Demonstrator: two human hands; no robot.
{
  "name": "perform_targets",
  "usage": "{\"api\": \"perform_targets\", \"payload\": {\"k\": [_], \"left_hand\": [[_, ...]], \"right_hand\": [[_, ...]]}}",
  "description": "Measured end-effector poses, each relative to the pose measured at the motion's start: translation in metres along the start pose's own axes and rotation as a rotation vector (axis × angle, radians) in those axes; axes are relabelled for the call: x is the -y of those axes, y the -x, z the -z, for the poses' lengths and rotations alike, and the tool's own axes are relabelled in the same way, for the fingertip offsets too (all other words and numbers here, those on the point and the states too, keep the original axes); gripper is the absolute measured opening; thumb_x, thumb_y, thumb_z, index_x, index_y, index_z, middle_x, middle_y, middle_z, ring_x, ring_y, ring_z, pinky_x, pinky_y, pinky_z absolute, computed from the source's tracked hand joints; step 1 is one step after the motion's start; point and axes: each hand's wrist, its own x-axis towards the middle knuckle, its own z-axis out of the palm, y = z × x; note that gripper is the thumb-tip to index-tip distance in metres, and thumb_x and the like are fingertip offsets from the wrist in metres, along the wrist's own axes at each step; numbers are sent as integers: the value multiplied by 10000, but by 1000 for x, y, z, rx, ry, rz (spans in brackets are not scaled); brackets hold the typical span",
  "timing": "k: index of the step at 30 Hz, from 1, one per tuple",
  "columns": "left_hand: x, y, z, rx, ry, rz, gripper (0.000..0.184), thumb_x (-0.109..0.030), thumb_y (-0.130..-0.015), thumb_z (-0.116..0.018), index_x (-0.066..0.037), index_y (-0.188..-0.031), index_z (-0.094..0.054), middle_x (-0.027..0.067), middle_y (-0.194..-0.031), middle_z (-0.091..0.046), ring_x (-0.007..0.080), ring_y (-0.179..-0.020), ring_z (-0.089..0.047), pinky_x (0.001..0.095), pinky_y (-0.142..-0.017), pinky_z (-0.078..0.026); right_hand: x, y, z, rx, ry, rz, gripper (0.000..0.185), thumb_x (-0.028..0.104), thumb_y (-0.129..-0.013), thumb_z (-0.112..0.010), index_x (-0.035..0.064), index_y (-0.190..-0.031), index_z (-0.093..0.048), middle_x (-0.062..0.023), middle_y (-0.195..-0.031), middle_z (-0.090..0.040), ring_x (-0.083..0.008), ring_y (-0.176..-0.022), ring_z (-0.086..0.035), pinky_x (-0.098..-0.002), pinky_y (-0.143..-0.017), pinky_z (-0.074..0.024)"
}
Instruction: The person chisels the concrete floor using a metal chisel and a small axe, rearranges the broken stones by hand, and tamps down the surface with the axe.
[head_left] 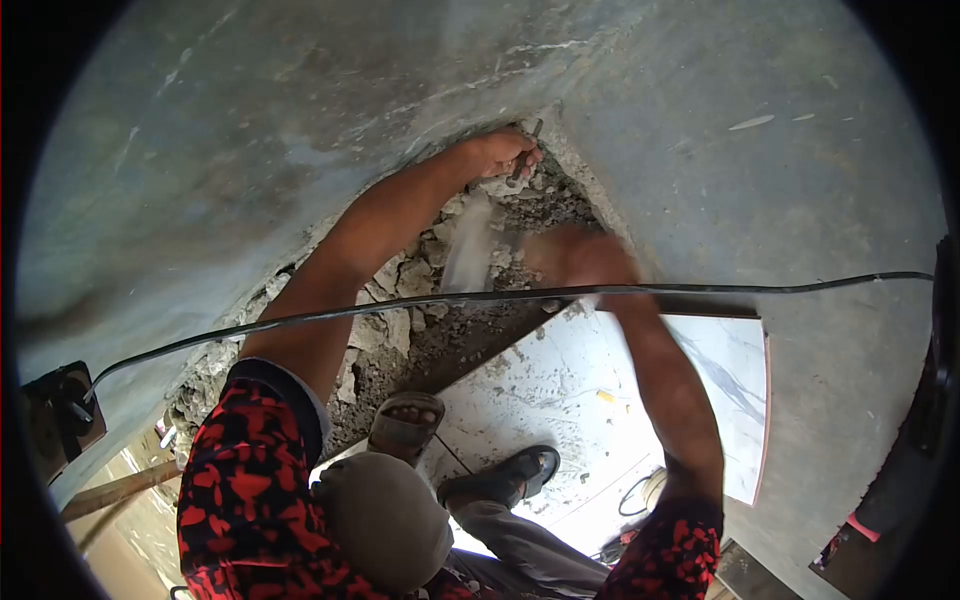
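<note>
My left hand (pixel 510 155) is closed around a thin metal chisel (pixel 537 128), held at the inner corner where two grey walls meet. Broken concrete lies directly under that hand. Lower and to the right, my right hand (pixel 580 256) is smeared by motion, with its fingers wrapped round what appears to be a hammer (pixel 470 245). The hammer's blurred, pale head is over the rubble (pixel 400 285), left of the right hand and apart from the chisel. The hammer's handle is barely visible.
A black cable (pixel 500 296) crosses the view in front of both arms. White marbled tiles (pixel 540 400), dusted with debris, lie below the rubble. Two sandalled feet (pixel 405 425) stand there, near a rounded grey cap (pixel 385 520). A wooden stick (pixel 120 490) is at lower left.
</note>
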Motion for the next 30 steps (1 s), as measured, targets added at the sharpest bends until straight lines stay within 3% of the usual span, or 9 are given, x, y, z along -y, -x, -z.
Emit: {"api": "perform_targets", "payload": {"k": [5,8,10,13,16,17,19,23,30], "left_hand": [[-6,-12,-25,105,4,-91,282,-184,-1018,-385,33,-940,-547,64,-690,-541,177,-626,-550,316,-572,-458],[-7,-11,-16,94,21,-86,267,-177,-1013,-396,24,-937,-554,54,-681,-541,178,-623,-546,321,-568,-454],[-6,3,-8,67,1,-56,262,-175,-1013,-396,20,-939,-556,49,-681,-541,178,-623,-544,322,-572,-454],[-20,19,3,-54,-215,-36,272,-192,-1017,-393,7,-940,-561,44,-682,-544,171,-618,-535,299,-559,-439],[-4,-1,9,43,-40,-32,251,-217,-1000,-444,-11,-924,-567,45,-685,-559,160,-613,-545,291,-517,-403],[-7,2,3,50,-39,-29,251,-217,-1000,-444,-11,-924,-567,45,-685,-559,160,-613,-545,291,-517,-403],[-12,3,6,31,-88,20,236,-198,-993,-445,-6,-957,-578,22,-707,-560,140,-596,-521,294,-592,-449],[-8,-4,12,107,-117,-64,239,-197,-994,-435,-10,-949,-577,21,-699,-553,132,-601,-526,285,-590,-472],[-11,5,6,42,-12,-1,285,-214,-1003,-412,11,-918,-563,44,-689,-556,169,-617,-539,303,-585,-455]], "right_hand": [[21,41,9,174,-389,-258,538,552,-862,-563,71,-1103,-580,-117,-881,-690,-251,-800,-687,-389,-666,-540],[11,25,-43,-505,21,669,556,530,-889,-541,17,-1102,-565,-145,-798,-678,-244,-762,-685,-378,-658,-538],[-21,-5,-44,54,-109,264,565,547,-885,-539,22,-1091,-554,-148,-799,-673,-265,-739,-681,-386,-660,-537],[-1,0,6,0,-370,-231,529,549,-874,-547,68,-1094,-566,-109,-812,-672,-291,-710,-671,-409,-650,-537],[47,23,10,189,-146,252,539,646,-841,-515,168,-1075,-598,-116,-968,-654,-228,-875,-678,-376,-763,-550],[48,32,-25,-241,-109,484,545,661,-844,-490,171,-1062,-588,-110,-996,-637,-236,-875,-673,-368,-779,-548],[52,34,-17,-180,9,561,539,635,-848,-511,146,-1062,-594,-127,-998,-640,-275,-858,-670,-393,-765,-543],[-8,0,8,-68,-205,-118,585,654,-837,-512,121,-1063,-587,-152,-907,-664,-339,-785,-673,-441,-684,-541],[34,33,-3,-163,-11,615,509,558,-831,-583,124,-1096,-587,-111,-991,-663,-348,-886,-656,-455,-765,-521]]}}
